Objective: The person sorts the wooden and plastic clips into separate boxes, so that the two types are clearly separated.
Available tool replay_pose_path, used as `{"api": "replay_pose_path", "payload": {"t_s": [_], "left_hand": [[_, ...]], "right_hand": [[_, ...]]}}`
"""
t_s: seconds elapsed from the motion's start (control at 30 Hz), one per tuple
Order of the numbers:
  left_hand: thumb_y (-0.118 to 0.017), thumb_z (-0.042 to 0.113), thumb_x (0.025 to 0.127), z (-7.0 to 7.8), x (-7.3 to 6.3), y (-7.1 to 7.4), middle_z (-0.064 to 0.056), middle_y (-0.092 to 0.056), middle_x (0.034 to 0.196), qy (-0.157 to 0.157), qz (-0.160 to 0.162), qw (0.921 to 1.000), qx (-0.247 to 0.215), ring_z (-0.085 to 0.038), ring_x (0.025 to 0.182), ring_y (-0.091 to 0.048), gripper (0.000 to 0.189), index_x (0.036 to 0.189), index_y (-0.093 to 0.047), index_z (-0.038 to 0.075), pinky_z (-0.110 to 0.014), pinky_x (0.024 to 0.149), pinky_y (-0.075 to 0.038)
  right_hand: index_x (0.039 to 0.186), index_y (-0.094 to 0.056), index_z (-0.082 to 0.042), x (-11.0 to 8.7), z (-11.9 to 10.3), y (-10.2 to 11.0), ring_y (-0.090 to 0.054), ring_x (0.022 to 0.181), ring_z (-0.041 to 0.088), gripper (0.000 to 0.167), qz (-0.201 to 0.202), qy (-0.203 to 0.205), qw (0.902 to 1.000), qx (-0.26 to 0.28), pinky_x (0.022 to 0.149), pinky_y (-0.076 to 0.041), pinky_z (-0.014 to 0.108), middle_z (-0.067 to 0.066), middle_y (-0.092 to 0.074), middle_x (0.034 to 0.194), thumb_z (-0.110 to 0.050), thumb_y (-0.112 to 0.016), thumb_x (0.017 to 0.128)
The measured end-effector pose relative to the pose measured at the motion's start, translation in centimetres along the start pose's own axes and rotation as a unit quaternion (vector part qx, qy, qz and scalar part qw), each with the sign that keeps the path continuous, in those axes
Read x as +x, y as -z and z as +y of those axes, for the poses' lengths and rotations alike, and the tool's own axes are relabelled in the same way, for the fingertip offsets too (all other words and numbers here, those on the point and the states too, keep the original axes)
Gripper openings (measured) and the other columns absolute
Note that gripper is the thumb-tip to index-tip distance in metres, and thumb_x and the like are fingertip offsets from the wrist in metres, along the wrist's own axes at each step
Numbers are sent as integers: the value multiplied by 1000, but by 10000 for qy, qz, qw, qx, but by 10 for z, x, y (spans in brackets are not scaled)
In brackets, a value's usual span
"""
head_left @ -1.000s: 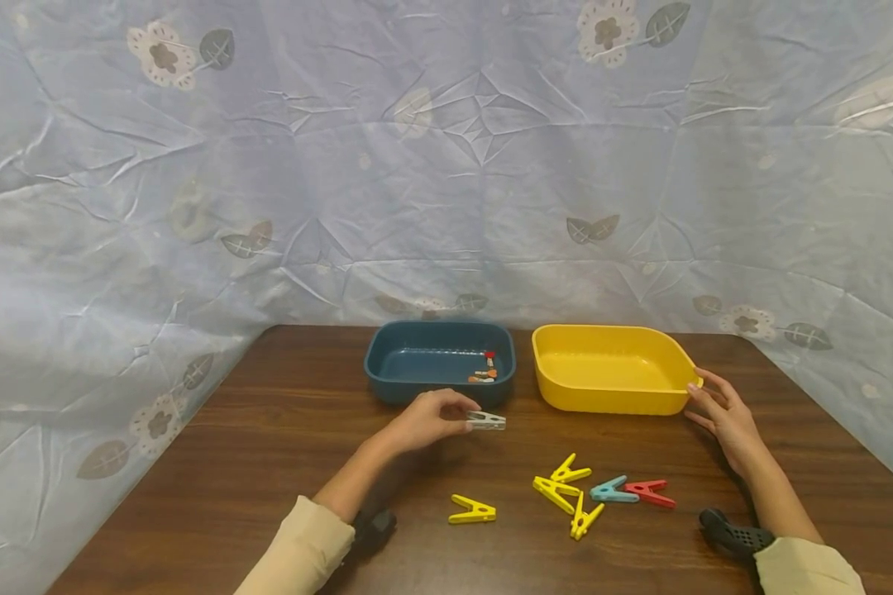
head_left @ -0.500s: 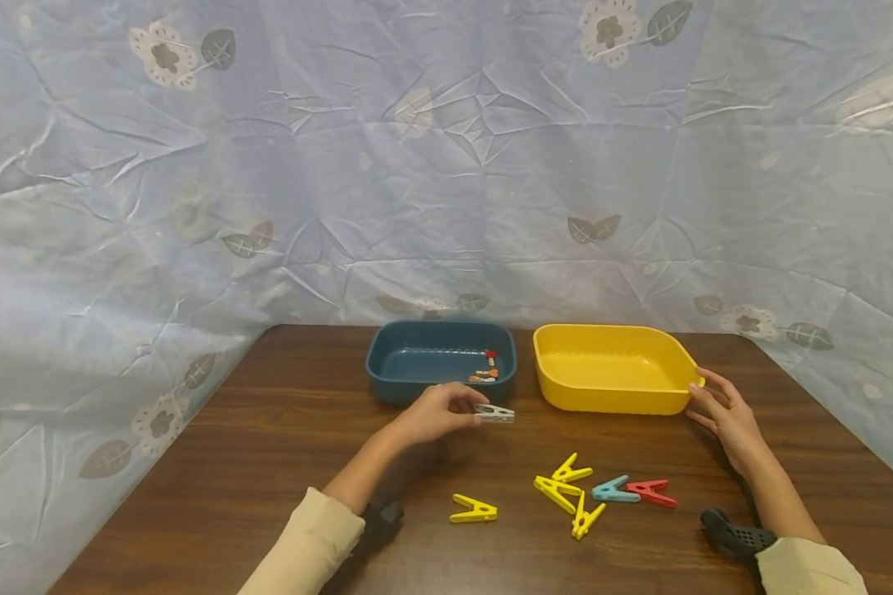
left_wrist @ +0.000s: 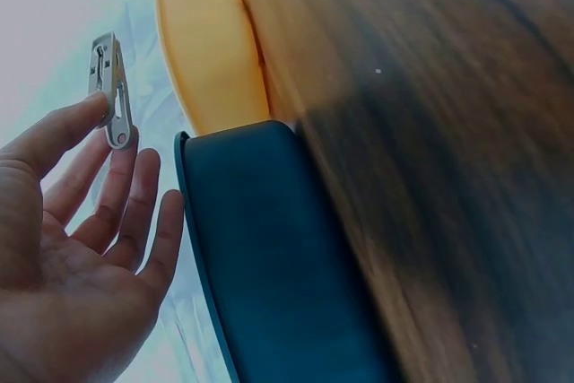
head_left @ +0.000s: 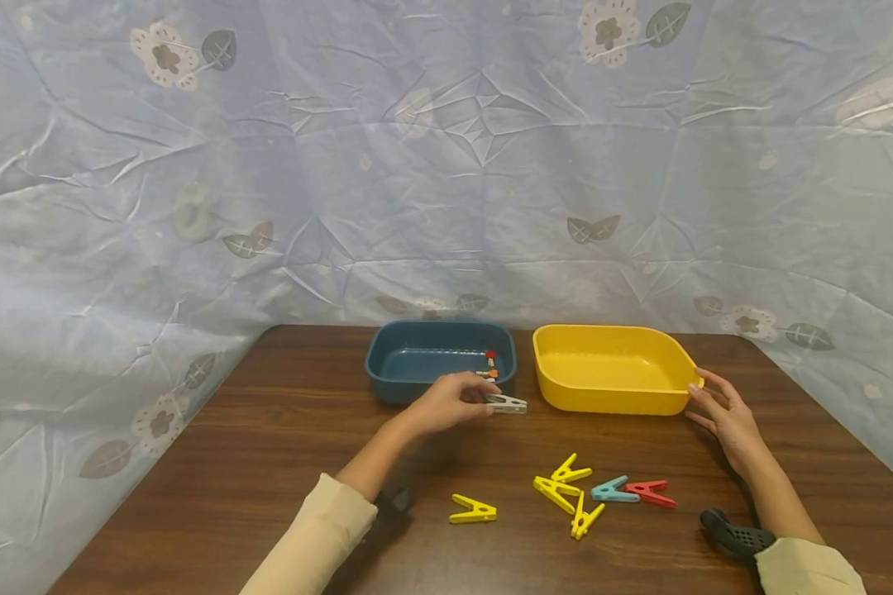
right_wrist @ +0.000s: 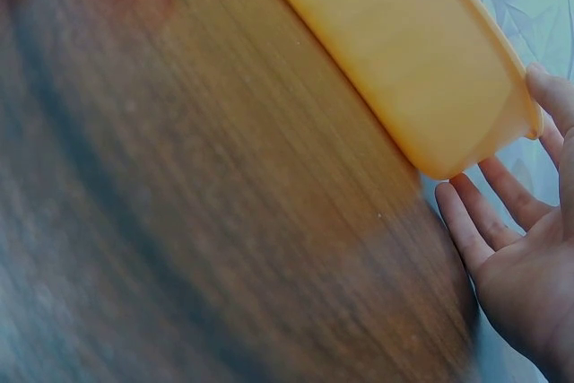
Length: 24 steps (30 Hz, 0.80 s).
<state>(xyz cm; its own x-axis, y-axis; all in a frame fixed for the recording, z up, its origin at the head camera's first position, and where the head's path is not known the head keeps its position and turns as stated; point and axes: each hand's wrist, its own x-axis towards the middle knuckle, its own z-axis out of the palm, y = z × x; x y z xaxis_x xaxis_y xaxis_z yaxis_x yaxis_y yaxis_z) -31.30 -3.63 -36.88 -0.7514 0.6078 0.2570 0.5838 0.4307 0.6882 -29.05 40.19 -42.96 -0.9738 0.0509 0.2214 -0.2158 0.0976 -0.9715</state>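
In the head view my left hand [head_left: 450, 405] pinches a whitish-grey clothespin [head_left: 508, 403] between thumb and fingers. The clothespin is held above the table by the front right corner of a dark blue tub [head_left: 405, 392]. Seen from the left wrist, the clothespin [left_wrist: 111, 91] stands upright at the fingertips, with the other fingers spread near the blue rim. My right hand [head_left: 729, 421] holds the right corner of a yellow tub [head_left: 610, 401], thumb at its rim and fingers along the outer wall. Small red, orange and white pieces [head_left: 490, 364] lie inside the blue tub, partly hidden by my left hand.
On the table [head_left: 268, 463] lie several yellow clothespins [head_left: 556, 493], a light blue clothespin [head_left: 613, 489] and a red clothespin [head_left: 651, 493]. One yellow clothespin [head_left: 473, 509] sits apart, to the left. A flowered cloth [head_left: 432, 165] hangs behind the table.
My left hand has carried the grey clothespin right and a little farther from me, toward the gap between the tubs. The right hand has stayed at the yellow tub's corner.
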Motion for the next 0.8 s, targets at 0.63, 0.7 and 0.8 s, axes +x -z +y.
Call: {"api": "replay_pose_path", "payload": {"t_s": [0.63, 0.7, 0.8], "left_hand": [[-68, 15, 85, 23, 27, -1, 1, -60, 97, -51, 39, 9997, 255, -12, 86, -55, 27, 111, -65, 10, -23, 69, -46], [-68, 16, 85, 26, 31, -2, 1, -59, 98, -77, 45, 9994, 324, -12, 86, -54, 28, 112, -65, 10, -23, 69, -45], [-67, 17, 85, 29, 36, -3, -2, -59, 99, -100, 50, 9994, 338, -12, 85, -53, 28, 112, -65, 10, -23, 68, -44]], "right_hand": [[144, -26, -17, -1, 0, 0, -48, 95, -2, 53, -40, 40, 10000, -11, 75, -47, 17, 9, -28, 125, -24, -49, 96], [144, -27, -18, 0, 0, 0, -48, 95, -3, 53, -30, 31, 10000, 14, 75, -47, 17, 8, -28, 125, -23, -49, 96], [144, -28, -18, 0, 0, 1, -48, 95, -3, 52, -20, 23, 10000, 64, 76, -47, 17, 7, -29, 124, -23, -49, 96]]}}
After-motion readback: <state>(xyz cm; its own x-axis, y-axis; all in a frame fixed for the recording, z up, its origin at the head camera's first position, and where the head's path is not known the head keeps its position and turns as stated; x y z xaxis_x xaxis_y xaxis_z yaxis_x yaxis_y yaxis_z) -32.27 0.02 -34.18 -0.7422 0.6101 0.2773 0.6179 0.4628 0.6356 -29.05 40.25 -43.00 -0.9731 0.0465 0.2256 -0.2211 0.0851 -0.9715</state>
